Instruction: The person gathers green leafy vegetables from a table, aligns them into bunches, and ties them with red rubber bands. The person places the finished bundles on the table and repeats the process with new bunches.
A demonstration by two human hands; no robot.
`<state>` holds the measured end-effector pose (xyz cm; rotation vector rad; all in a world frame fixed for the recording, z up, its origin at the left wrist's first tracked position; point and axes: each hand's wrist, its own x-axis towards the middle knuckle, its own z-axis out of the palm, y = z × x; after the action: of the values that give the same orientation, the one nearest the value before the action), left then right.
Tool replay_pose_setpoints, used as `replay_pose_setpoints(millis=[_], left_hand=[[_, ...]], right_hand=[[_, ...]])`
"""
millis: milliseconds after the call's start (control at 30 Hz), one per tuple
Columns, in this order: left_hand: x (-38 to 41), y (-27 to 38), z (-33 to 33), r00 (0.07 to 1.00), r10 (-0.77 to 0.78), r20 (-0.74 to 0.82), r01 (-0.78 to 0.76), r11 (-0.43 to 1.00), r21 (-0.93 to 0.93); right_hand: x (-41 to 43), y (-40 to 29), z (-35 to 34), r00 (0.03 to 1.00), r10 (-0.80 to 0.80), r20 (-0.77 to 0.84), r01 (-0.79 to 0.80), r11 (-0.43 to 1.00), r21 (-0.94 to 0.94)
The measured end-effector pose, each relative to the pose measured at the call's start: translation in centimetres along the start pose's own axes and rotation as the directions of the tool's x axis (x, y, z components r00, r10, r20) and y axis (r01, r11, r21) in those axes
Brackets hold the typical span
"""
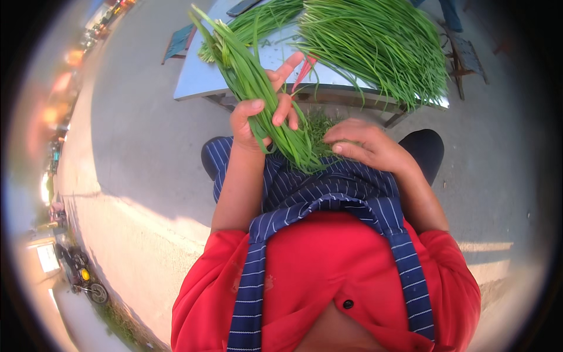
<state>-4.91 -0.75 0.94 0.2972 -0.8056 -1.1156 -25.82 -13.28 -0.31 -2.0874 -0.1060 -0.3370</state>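
A bunch of green garlic chives [259,99] lies slanting across the palm of my left hand [268,108]. Its pale stem ends point up and left, and the leaf tips hang toward my lap. My left thumb and lower fingers wrap the bunch, while the index finger points away. Over my lap, my right hand [367,143] is half curled beside loose green trimmings [321,127], its thumb apart from the fingers. Those trimmings rest on a dark blue striped apron [325,185]. A large heap of chives [374,48] covers the right of the table ahead.
The low metal-topped table [193,81] carries a smaller pile of chives [268,20], a dark phone-like object [242,7] and a red strip [304,72]. Stools stand left [179,42] and right [468,55]. Someone's leg [449,15] shows beyond. A motorcycle [81,273] is far left.
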Motion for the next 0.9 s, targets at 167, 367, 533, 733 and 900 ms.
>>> replay_pose_setpoints(millis=[167,367,533,733,900], left_hand=[[-0.2,1.3,1.1,0.991,-0.065,0.118,0.063,0.998,0.019],[-0.6,1.8,1.3,0.936,-0.173,0.305,0.167,0.985,0.047],[-1.9,5.1,1.0,0.931,-0.07,0.359,0.05,0.997,0.064],[-6.1,9.0,-2.7,0.981,0.108,0.162,-0.119,0.991,0.056],[-9.5,12.2,-5.6,0.971,0.226,0.081,-0.233,0.967,0.099]], right_hand=[[0.2,2.4,0.2,0.926,0.324,-0.194,-0.193,0.848,0.493],[4.4,6.5,4.1,0.933,0.306,-0.188,-0.153,0.813,0.562],[5.0,13.3,7.3,0.936,0.35,0.044,-0.334,0.841,0.425],[0.3,20.1,7.3,0.843,0.533,0.079,-0.537,0.821,0.191],[-1.0,23.4,8.9,0.743,0.641,0.191,-0.56,0.753,-0.346]])
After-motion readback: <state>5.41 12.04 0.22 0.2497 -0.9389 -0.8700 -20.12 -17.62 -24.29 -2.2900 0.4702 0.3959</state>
